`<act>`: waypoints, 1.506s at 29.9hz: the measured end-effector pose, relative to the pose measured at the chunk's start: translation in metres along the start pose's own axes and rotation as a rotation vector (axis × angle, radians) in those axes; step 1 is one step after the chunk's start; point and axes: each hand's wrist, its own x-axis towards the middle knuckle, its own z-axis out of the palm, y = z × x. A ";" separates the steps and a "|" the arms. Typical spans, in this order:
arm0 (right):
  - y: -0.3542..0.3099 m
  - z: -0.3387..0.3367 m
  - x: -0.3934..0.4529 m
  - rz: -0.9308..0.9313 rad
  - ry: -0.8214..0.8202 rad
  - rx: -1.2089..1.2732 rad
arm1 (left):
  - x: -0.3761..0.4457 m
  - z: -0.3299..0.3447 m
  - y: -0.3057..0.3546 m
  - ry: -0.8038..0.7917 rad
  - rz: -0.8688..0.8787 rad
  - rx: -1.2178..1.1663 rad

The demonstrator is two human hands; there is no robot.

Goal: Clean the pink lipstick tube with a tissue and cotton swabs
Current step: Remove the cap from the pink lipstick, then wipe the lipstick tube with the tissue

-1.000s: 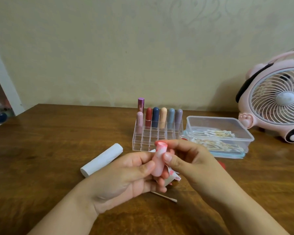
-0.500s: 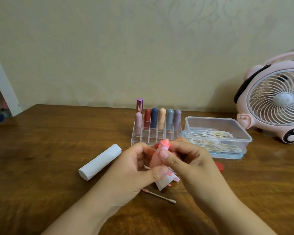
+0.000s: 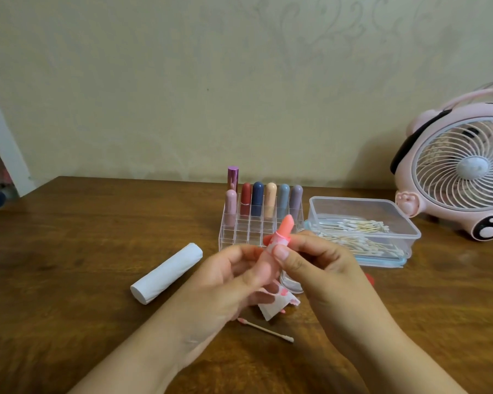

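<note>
I hold the pink lipstick tube (image 3: 271, 251) upright above the table's middle, its coral stick (image 3: 286, 225) risen out of the top. My left hand (image 3: 228, 282) grips the tube's lower part, and a stained bit of tissue (image 3: 276, 304) hangs below its fingers. My right hand (image 3: 319, 268) pinches the tube's upper collar with thumb and fingers. A used cotton swab (image 3: 268, 331) with a pink tip lies on the wood under my hands. A rolled white tissue (image 3: 167, 277) lies to the left.
A clear organiser (image 3: 254, 226) with several capped lipsticks stands behind my hands. A clear box of cotton swabs (image 3: 362, 228) sits to the right, with a pink desk fan (image 3: 461, 172) beyond it. A small red object (image 3: 369, 278) peeks out behind my right hand.
The coral stick has risen out of the tube's top. My left hand shifted from wrapping the tube to holding its base, and the swab on the table came into full view.
</note>
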 end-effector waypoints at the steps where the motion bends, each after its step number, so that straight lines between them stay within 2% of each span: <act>1: 0.000 -0.001 0.000 0.007 -0.009 0.020 | 0.000 0.000 0.000 -0.042 -0.033 -0.056; 3: 0.000 -0.002 0.001 0.016 -0.037 0.038 | -0.001 0.000 0.001 -0.089 -0.063 -0.090; 6: 0.002 -0.003 0.001 0.013 -0.041 0.038 | -0.001 0.000 0.004 -0.058 -0.008 -0.079; 11: 0.003 0.001 0.000 -0.014 -0.004 -0.005 | 0.001 -0.004 0.001 0.100 0.101 0.136; 15: 0.001 0.001 0.000 0.018 -0.033 -0.090 | -0.001 -0.002 0.003 0.087 0.143 0.271; 17: -0.002 -0.001 0.000 0.059 -0.056 -0.199 | -0.001 -0.005 0.006 0.105 0.120 0.343; 19: -0.005 -0.006 0.002 0.097 -0.029 -0.387 | 0.000 -0.013 0.006 0.205 0.083 0.427; 21: -0.007 -0.013 0.004 0.089 -0.025 -0.674 | 0.005 -0.021 0.006 0.340 0.052 0.559; 24: -0.004 -0.017 0.007 0.064 -0.216 -1.071 | 0.010 -0.030 0.003 0.464 0.006 0.723; 26: 0.004 -0.014 0.007 0.078 -0.322 -1.166 | 0.012 -0.032 0.000 0.474 -0.009 0.786; 33: 0.018 -0.003 0.011 0.098 -0.458 -1.298 | 0.013 -0.028 -0.004 0.446 -0.046 0.895; 40: 0.021 0.001 0.012 0.038 -0.403 -1.268 | 0.013 -0.026 -0.003 0.452 -0.048 0.928; 42: 0.023 -0.001 0.009 -0.042 -0.273 -1.231 | 0.013 -0.026 -0.002 0.458 -0.040 0.907; 45: 0.020 -0.007 0.006 -0.169 0.034 -1.053 | 0.010 -0.025 0.001 0.459 -0.006 0.829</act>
